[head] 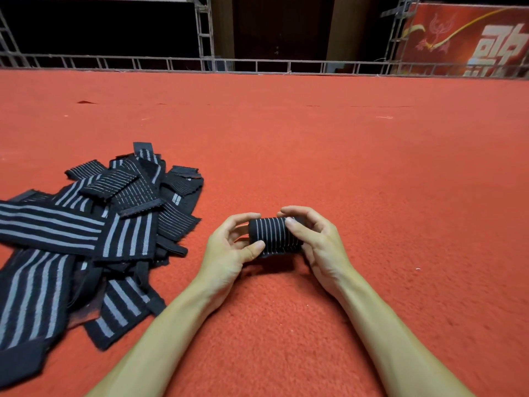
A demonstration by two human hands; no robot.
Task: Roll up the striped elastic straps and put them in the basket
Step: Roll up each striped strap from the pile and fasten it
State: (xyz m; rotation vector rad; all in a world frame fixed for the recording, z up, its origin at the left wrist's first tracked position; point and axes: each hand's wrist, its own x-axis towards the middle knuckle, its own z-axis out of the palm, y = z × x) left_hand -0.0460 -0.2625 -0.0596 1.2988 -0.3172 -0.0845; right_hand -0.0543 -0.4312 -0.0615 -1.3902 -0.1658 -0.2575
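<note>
At the far left a pile (86,224) of loose straps lies on the red carpet (372,167), black bands crossing one another at all angles. Some carry a few broad grey stripes, others many thin pale lines, and several ends finish in plain black tabs. The pile runs off the left edge of the view.

Just right of the pile and apart from it, the left hand (226,253) reaches in from below with its palm turned right. Its fingers (243,219) curl round the left end of a roll (273,237); the thumb presses the near lower edge and the others arch over the far side. The roll is a thin-striped strap wound into a short, fat cylinder, its axis running left to right and its pale lines ringing it. It sits low over the carpet in the middle of the view, with a shadow beneath; whether it touches the carpet I cannot tell. The right hand (317,245) grips the other end, thumb laid across the top and the other fingers wrapped behind. Both forearms are bare.

Beyond the carpet's far edge a low metal rail (257,65) crosses the view. A truss (204,32) rises left of a dark door (280,30). At the upper right stands a red banner (458,38) with a yellow ribbon, an outlined bird figure and large white Chinese characters, which the frame edge cuts off so they cannot be read.
</note>
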